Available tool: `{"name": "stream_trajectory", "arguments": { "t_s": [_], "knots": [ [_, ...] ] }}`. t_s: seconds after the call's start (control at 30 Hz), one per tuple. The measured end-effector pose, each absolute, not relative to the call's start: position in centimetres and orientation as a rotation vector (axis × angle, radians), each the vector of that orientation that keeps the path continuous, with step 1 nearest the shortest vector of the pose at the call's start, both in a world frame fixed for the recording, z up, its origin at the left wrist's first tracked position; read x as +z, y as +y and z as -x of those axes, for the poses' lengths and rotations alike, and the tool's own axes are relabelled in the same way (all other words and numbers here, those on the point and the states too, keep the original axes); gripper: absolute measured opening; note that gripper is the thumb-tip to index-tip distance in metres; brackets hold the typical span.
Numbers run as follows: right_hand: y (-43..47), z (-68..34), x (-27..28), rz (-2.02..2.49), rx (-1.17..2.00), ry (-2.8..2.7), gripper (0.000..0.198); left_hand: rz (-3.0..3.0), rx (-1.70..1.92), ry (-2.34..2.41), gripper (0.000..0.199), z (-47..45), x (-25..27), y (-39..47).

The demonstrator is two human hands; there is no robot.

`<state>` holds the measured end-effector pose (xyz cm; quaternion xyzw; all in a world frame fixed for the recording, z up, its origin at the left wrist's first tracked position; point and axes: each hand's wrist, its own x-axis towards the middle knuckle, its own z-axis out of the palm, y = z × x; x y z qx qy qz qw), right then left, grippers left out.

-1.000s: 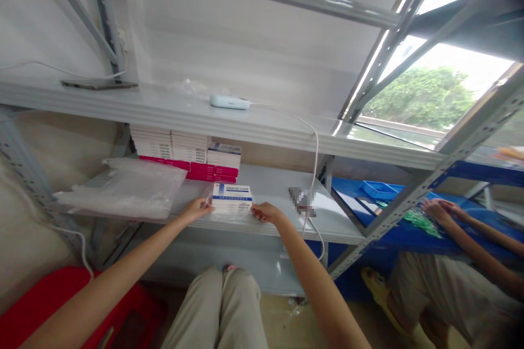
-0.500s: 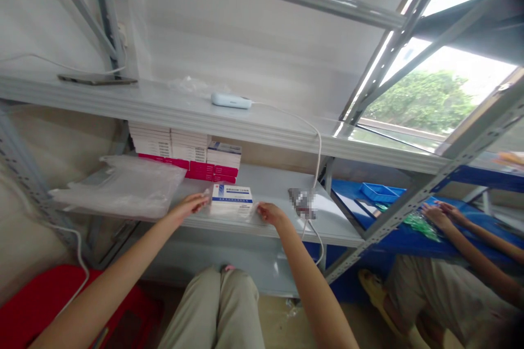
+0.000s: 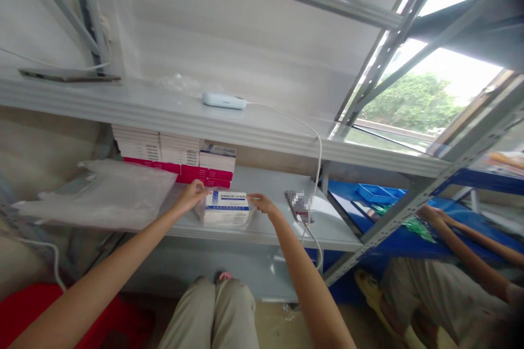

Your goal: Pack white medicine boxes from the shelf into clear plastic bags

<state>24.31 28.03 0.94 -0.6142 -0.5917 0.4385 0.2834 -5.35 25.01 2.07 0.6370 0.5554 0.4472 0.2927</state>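
Both hands now meet the wrapped carton's far corners

Nearest are the person's two legs in beige trousers (image 3: 235, 311), with one red plastic object (image 3: 24, 305) at the near left, too cropped to identify.

Past them, one white-and-blue rectangular carton bundle in clear film (image 3: 227, 208) lies near the front edge of the grey metal lower shelf (image 3: 270, 180). The left hand (image 3: 195, 192) has shifted to its far left corner; the right hand (image 3: 262, 204), apart from it half a second ago, now reaches its far right corner. The handling, as I judge it, has moved from the sides to the far edge of the wrap. Both grips are narrow, fingers close together; whether either pinches film, I cannot tell.

Left of the bundle lies one pile of clear plastic bags (image 3: 118, 196), individual bags uncountable. To the right is one dark flat device (image 3: 290, 202), partly pixelated. Farther back stand three side-by-side stacks of white and magenta cartons (image 3: 137, 144); the cartons within cannot be counted reliably.

The grey metal upper shelf (image 3: 164, 120) bears one pale-blue oblong device (image 3: 224, 100) with a white cable (image 3: 303, 120), and one dark flat slab (image 3: 69, 74) at left.

At far right, a co-worker's hands (image 3: 432, 214) are near green material (image 3: 417, 227).
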Motion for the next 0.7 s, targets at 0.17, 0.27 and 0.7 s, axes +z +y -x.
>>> {"name": "stream_trajectory", "arguments": {
  "t_s": [0.17,0.27,0.7],
  "knots": [
    [28.9,-25.6,2.2,1.728,1.011,-1.920,0.016,-1.912,0.972,1.349,0.027,5.4,2.1,26.2],
    [28.4,-25.1,2.0,1.867,0.816,-2.029,0.017,-1.880,0.834,1.325,0.029,6.3,2.3,27.2],
    [29.9,-22.2,-1.2,1.899,0.545,-1.813,0.021,-1.860,0.429,1.315,0.017,6.9,2.4,29.2]
  ]
}}
